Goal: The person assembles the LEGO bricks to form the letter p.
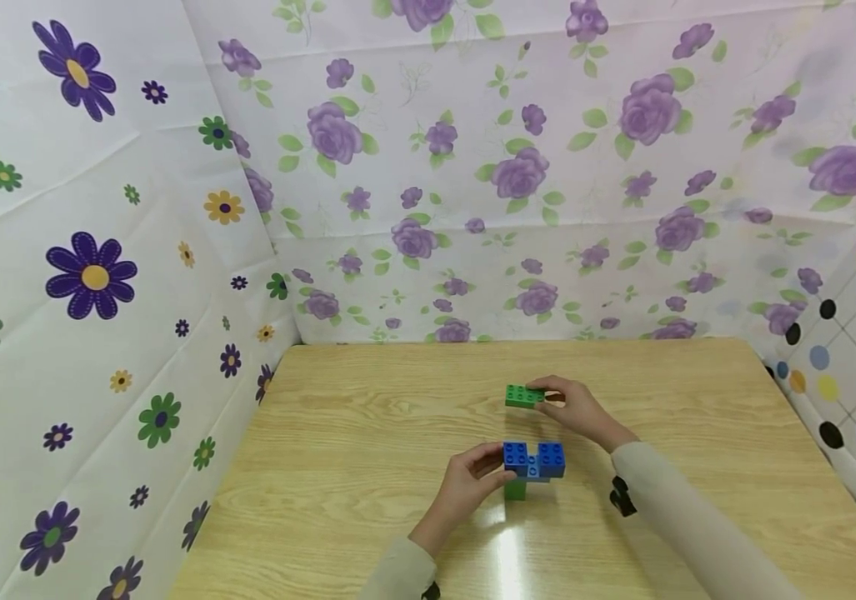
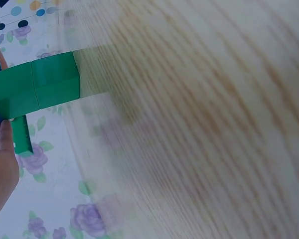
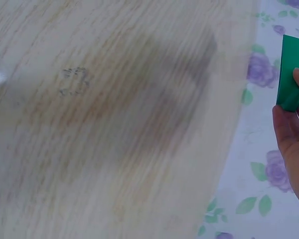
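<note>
My left hand (image 1: 465,485) grips the left side of a small block build, its thumb and fingers at the left dark blue brick (image 1: 515,457). A second dark blue brick (image 1: 552,459) sits at the right, and a lighter blue brick (image 1: 533,469) joins the two from below. Under the left end is a green column (image 1: 515,490), which the left wrist view shows as two stacked green bricks (image 2: 37,87). Beyond the build, my right hand (image 1: 578,410) pinches a long green studded brick (image 1: 521,396) by its right end. The right wrist view shows this green brick (image 3: 290,74) held above the tabletop.
A wood-grain table (image 1: 367,400) lies under both hands. Flower-printed sheets (image 1: 412,167) hang behind and at the left, and a dotted sheet (image 1: 840,375) borders the right side. Dark bands (image 1: 622,497) circle the sleeve cuffs.
</note>
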`<act>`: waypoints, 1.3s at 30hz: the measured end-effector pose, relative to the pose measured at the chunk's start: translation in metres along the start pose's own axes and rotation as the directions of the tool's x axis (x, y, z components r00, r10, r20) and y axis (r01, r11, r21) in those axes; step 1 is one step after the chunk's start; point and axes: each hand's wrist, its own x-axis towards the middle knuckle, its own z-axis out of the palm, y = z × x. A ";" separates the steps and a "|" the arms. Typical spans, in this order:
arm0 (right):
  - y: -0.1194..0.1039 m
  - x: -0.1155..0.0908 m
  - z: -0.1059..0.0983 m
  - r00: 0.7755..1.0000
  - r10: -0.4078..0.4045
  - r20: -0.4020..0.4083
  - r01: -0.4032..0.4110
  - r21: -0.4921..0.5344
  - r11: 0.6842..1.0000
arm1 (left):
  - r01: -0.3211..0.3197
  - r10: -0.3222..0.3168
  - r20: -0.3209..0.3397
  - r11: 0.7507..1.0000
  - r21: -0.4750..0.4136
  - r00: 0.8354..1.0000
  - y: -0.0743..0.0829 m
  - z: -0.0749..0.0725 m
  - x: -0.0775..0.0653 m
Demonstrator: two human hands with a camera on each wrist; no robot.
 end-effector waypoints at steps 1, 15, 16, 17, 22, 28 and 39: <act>-0.002 0.000 -0.001 1.000 -0.004 0.000 0.004 0.004 1.000 | 0.000 0.000 0.001 1.000 0.000 1.000 0.000 0.000 0.000; -0.018 -0.010 -0.011 0.998 -0.061 0.025 0.061 0.002 0.998 | 0.013 -0.013 -0.005 1.000 0.002 1.000 0.001 0.001 0.000; -0.018 -0.011 -0.011 0.998 -0.063 0.026 0.063 0.001 0.998 | 0.014 -0.014 -0.006 1.000 0.002 1.000 0.000 0.001 0.000; -0.019 -0.012 -0.011 0.998 -0.064 0.026 0.065 -0.003 0.998 | 0.018 -0.018 -0.008 1.000 0.002 1.000 0.001 0.001 0.000; -0.023 -0.017 -0.012 0.997 -0.077 0.025 0.077 0.014 0.997 | 0.020 -0.020 -0.007 1.000 0.006 1.000 0.001 0.000 0.000; -0.034 -0.022 -0.014 0.994 -0.109 0.030 0.108 0.024 0.994 | 0.016 -0.016 -0.013 1.000 0.009 1.000 0.001 0.000 0.000; -0.048 -0.032 -0.018 0.988 -0.140 0.058 0.139 0.015 0.990 | -0.003 0.003 -0.003 1.000 -0.002 1.000 0.001 0.000 -0.001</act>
